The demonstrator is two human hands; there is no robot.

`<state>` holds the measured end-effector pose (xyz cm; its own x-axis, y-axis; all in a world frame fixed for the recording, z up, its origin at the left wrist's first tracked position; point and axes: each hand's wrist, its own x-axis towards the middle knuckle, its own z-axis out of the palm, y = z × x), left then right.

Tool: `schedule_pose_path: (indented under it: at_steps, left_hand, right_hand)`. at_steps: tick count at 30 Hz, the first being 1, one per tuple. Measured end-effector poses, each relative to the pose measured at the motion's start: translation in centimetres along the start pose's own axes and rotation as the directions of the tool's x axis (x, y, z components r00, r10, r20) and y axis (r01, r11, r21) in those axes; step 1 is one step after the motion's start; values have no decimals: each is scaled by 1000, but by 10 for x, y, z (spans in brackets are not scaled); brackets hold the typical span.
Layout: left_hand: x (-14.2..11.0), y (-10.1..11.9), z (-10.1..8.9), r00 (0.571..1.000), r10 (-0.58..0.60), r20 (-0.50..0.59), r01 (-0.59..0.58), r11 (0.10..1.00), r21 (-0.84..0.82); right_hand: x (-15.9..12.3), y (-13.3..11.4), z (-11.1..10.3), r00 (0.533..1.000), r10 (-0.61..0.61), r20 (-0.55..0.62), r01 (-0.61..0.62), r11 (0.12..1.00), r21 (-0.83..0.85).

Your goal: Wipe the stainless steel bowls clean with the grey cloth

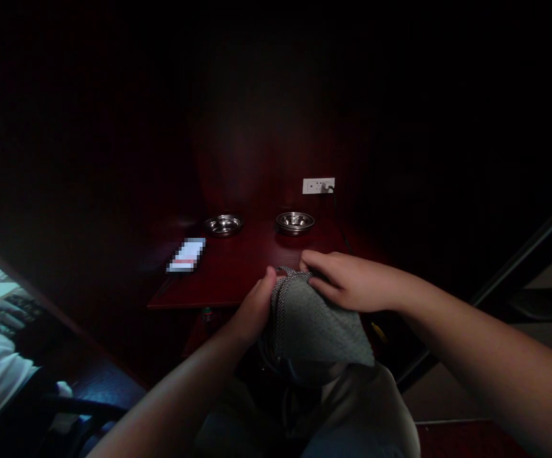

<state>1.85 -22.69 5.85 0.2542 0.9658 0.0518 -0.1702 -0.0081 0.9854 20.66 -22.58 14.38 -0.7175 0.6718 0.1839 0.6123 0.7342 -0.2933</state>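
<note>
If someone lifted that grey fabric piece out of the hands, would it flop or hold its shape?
The grey fabric piece would probably flop, since it hangs in a soft curve below the right hand. Its matte, textured surface suggests it wouldn't be very slippery. Being cloth, it seems unlikely to break.

My bare left arm (175,388) slants up and inward from the bottom of the view, ending in my left hand (255,304), thumb uppermost; its fingers are mostly hidden, so I can't fairly say how tightly they close. My bare right arm (467,346) crosses from the right edge, my right hand (345,280) back-up with fingers curled in, near the left yet apart.
</note>
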Motion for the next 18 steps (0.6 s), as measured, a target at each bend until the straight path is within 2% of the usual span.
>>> schedule_pose_path:
  at_steps: [2, 4, 9, 14, 18]
  left_hand:
    - [-1, 3, 1, 997, 14, 70, -16, 999, 34]
    - [-3, 8, 2, 990, 24, 138, -43, 989, 141]
    - [-3, 16, 3, 993, 72, 89, -92, 964, 249]
    - [-3, 17, -1, 994, 91, 54, -103, 947, 305]
    - [-2, 17, -4, 994, 72, 80, -93, 947, 307]
  right_hand:
    - [1, 1, 0, 1000, 11, -27, -11, 1000, -4]
    - [2, 4, -2, 999, 11, -42, -10, 1000, 19]
    - [-4, 18, -12, 999, -27, 44, 17, 978, 208]
    - [-13, 35, -16, 984, 21, 175, -78, 943, 323]
    - [-15, 48, -14, 982, 67, 174, -143, 871, 470]
